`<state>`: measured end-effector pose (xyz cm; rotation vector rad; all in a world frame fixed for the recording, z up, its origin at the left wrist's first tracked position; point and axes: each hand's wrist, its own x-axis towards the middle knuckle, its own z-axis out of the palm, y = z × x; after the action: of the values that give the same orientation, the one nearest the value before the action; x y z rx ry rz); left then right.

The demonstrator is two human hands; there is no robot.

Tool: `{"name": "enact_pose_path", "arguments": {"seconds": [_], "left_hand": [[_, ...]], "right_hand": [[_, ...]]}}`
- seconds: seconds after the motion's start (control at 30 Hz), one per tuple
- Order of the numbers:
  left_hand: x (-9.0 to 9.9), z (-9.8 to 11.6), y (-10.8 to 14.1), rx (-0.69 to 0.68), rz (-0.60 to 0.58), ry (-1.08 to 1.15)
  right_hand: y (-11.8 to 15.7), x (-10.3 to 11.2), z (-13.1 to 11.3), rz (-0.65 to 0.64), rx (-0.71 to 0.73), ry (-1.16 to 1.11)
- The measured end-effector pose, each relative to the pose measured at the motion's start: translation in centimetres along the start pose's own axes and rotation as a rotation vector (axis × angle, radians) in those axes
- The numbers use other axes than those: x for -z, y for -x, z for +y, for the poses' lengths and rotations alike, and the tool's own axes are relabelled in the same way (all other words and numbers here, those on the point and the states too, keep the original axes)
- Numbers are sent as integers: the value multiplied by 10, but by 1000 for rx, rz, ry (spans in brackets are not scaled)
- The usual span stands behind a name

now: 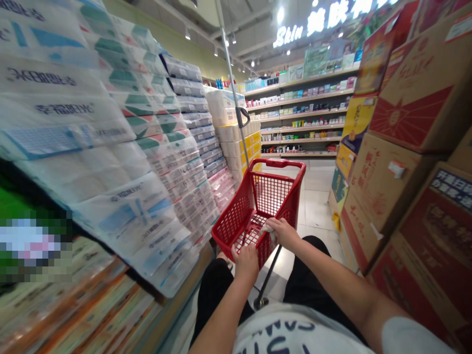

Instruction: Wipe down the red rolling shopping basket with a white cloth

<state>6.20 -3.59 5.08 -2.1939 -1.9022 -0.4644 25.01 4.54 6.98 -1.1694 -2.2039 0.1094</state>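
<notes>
A red plastic shopping basket [236, 219] stands tilted between my knees, its wall pierced with a grid of holes and its handle at the far end. My left hand [246, 260] grips the near rim of the basket at its left part. Closed around a crumpled whitish cloth, my right hand [282, 232] rests at the near right rim. A thin metal pole [230, 73] with a black hook rises behind the basket. Beneath the basket, a dark rod runs down to a small round foot [261, 302].
Stacks of wrapped tissue packs [147, 236] rise close on the left. Cardboard cartons [383, 182] are piled along the right. Shelves of small products [309, 118] stand at the back, beyond a pale tiled floor [317, 201].
</notes>
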Motion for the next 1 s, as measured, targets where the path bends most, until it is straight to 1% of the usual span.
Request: {"name": "enact_pose_path", "arguments": {"seconds": [0.17,0.27,0.47,0.57,0.7,0.73,0.77,0.83,0.87,0.9,0.93,1.0], "left_hand": [[1,3,0,-9,13,-13],[4,3,0,3,-4,-13],[7,2,3,-5,-22,-13],[5,1,4,-1,-30,-6],[3,-1,1,21,-64,4],[3,-2,1,30,-73,6],[3,-2,0,39,-79,10],[3,-3,-1,52,-84,18],[4,-3,-2,53,-85,21],[4,-2,-2,48,-87,21],[4,-2,-2,42,-90,20],[5,-2,-2,38,-91,16]], "right_hand": [[5,-12,-5,73,-86,-3],[8,-17,-6,93,-78,-19],[12,-19,-4,114,-61,-88],[10,-21,-11,168,-114,-254],[3,-18,-23,188,-294,-656],[1,-15,-24,223,-350,-723],[-1,-11,-24,292,-402,-757],[-5,-4,-20,492,-460,-738],[-6,-1,-17,582,-454,-699],[-7,0,-13,629,-425,-655],[-7,0,-10,619,-375,-614],[-5,-6,-5,493,-255,-550]]}}
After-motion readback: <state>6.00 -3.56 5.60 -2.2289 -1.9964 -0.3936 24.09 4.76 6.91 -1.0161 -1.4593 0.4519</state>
